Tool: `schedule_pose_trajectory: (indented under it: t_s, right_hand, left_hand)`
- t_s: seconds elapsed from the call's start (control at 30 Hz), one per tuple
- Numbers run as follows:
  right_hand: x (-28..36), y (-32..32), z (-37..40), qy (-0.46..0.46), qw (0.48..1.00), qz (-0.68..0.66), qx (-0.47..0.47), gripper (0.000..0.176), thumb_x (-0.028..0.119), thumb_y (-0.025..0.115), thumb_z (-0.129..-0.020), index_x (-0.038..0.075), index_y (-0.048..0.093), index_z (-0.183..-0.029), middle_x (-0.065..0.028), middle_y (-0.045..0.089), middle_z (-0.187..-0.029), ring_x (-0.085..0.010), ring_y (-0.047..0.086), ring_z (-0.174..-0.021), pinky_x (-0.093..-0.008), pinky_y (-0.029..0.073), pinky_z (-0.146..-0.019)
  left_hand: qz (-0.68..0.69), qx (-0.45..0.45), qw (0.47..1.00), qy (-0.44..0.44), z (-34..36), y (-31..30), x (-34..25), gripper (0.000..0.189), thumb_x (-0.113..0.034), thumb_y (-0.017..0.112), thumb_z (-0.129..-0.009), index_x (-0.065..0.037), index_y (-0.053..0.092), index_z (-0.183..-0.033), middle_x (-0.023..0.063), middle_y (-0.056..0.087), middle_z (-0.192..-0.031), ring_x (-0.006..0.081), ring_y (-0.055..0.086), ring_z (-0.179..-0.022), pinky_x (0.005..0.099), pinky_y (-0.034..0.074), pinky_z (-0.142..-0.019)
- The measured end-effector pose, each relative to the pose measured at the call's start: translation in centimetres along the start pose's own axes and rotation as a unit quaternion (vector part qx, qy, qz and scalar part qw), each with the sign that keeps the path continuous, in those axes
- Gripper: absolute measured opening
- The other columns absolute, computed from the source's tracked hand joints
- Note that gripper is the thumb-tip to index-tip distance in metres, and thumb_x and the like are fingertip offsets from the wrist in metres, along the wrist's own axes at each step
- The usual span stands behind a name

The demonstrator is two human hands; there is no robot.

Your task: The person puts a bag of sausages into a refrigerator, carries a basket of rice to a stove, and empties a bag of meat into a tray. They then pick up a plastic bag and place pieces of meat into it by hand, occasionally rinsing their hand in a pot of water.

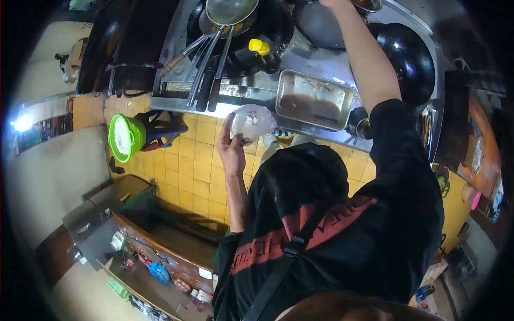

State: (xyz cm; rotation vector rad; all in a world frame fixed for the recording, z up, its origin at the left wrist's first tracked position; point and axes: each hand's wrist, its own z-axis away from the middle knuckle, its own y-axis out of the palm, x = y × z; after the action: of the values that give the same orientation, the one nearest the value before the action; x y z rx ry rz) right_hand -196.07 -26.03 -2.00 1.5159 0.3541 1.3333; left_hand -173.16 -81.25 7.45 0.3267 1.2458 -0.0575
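Note:
My left hand (233,148) is closed on the rim of a pale, translucent bowl (247,124), held just in front of the counter's front edge. A few pinkish-brown pieces lie inside it; whether it is stiff or thin plastic is hard to tell. At the top edge of the view, my right hand (328,2) is mostly cut off, with the arm stretched over the stove. It is nearest to a grey pan (319,25) and a metal bowl (369,4); its fingers do not show. Between my arms sits a rectangular metal tray (284,99) with brown liquid in it.
Strainers (231,9) and long-handled ladles rest over a dark wok (278,32) at the back left. Beside them stands a yellow-capped bottle (261,49). Another black wok (409,64) is at right. A green basket (135,135) stands at left, above the yellow tiled floor (201,160).

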Motion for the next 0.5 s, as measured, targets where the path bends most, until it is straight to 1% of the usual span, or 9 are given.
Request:
schedule_pose_trajectory:
  t_s: [0.03,0.07,0.1,0.17,0.23,0.3,0.33,0.4,0.5]
  right_hand:
    - [0.0,0.6,-0.4,-0.009,0.998,-0.016,-0.060,0.014,0.001,0.048,-0.093,-0.004,0.059,-0.100,-0.0129,0.064,-0.093,-0.0203,0.062,-0.082,-0.0261,0.055,-0.066]
    - [1.0,1.9,1.2,-0.001,0.997,-0.073,-0.033,0.017,-0.005,0.046,-0.091,-0.006,0.058,-0.103,-0.0151,0.063,-0.101,-0.0219,0.063,-0.091,-0.0275,0.057,-0.076]
    - [0.9,2.5,1.6,0.001,0.997,-0.072,-0.030,0.017,-0.005,0.046,-0.091,-0.006,0.058,-0.103,-0.0151,0.063,-0.101,-0.0219,0.063,-0.091,-0.0275,0.057,-0.076]
    - [1.2,1.9,1.1,0.000,0.997,-0.024,-0.074,0.019,-0.007,0.046,-0.090,-0.007,0.056,-0.106,-0.0164,0.062,-0.105,-0.0248,0.062,-0.097,-0.0286,0.056,-0.084]
    - [1.2,0.9,1.0,-0.011,0.999,-0.008,-0.053,0.020,-0.008,0.046,-0.089,-0.007,0.054,-0.108,-0.0182,0.061,-0.108,-0.0269,0.061,-0.100,-0.0312,0.055,-0.088]
    - [1.8,-0.1,1.6,0.013,0.994,0.109,-0.001,0.016,-0.008,0.048,-0.089,-0.007,0.055,-0.103,-0.0183,0.060,-0.102,-0.0277,0.061,-0.096,-0.0349,0.055,-0.088]
    - [2.1,-0.3,1.6,0.015,0.994,0.109,0.000,0.016,-0.008,0.048,-0.089,-0.007,0.055,-0.103,-0.0183,0.060,-0.102,-0.0277,0.061,-0.096,-0.0349,0.055,-0.088]
    - [2.9,-0.7,1.4,0.036,0.993,0.111,0.003,0.012,-0.006,0.048,-0.088,-0.004,0.055,-0.098,-0.0156,0.059,-0.094,-0.0254,0.060,-0.088,-0.0328,0.053,-0.079]
    - [3.7,-1.0,0.9,0.066,0.992,0.111,0.005,0.007,-0.004,0.048,-0.088,-0.001,0.055,-0.090,-0.0115,0.056,-0.082,-0.0219,0.058,-0.076,-0.0298,0.050,-0.065]
  left_hand:
    - [0.009,-0.004,1.000,-0.023,0.0,0.1,-0.1,0.061,0.013,0.040,-0.075,0.000,0.045,-0.134,0.0126,0.047,-0.136,0.0198,0.054,-0.111,0.0265,0.049,-0.075]
    - [-0.007,-0.005,1.000,-0.014,0.1,0.0,-0.1,0.062,0.014,0.039,-0.074,0.001,0.044,-0.135,0.0132,0.047,-0.135,0.0204,0.053,-0.112,0.0270,0.049,-0.077]
    - [-0.005,-0.008,1.000,-0.012,0.1,0.1,-0.1,0.062,0.014,0.039,-0.074,0.001,0.044,-0.135,0.0132,0.047,-0.135,0.0204,0.053,-0.112,0.0270,0.049,-0.077]
    - [-0.013,-0.007,1.000,-0.004,0.2,0.4,-0.5,0.063,0.015,0.038,-0.073,0.001,0.044,-0.135,0.0140,0.047,-0.135,0.0224,0.051,-0.117,0.0302,0.048,-0.086]
    - [0.012,-0.005,1.000,0.000,0.0,0.2,-0.1,0.064,0.015,0.038,-0.072,0.002,0.044,-0.134,0.0141,0.047,-0.135,0.0233,0.050,-0.119,0.0320,0.045,-0.092]
    - [0.035,-0.004,0.999,0.002,0.1,0.2,-0.3,0.064,0.015,0.038,-0.072,0.002,0.044,-0.134,0.0143,0.047,-0.135,0.0241,0.048,-0.122,0.0338,0.043,-0.097]
    - [0.012,-0.008,1.000,-0.022,0.2,0.5,-0.9,0.064,0.015,0.038,-0.072,0.002,0.044,-0.134,0.0143,0.046,-0.136,0.0242,0.048,-0.122,0.0344,0.042,-0.099]
    - [-0.009,-0.014,0.999,-0.046,0.4,0.8,-1.3,0.064,0.015,0.039,-0.072,0.002,0.044,-0.134,0.0143,0.046,-0.136,0.0242,0.047,-0.123,0.0350,0.040,-0.100]
    - [-0.032,-0.009,0.999,-0.004,0.2,0.9,-1.2,0.063,0.014,0.040,-0.073,0.001,0.044,-0.135,0.0141,0.046,-0.136,0.0222,0.052,-0.116,0.0318,0.046,-0.090]
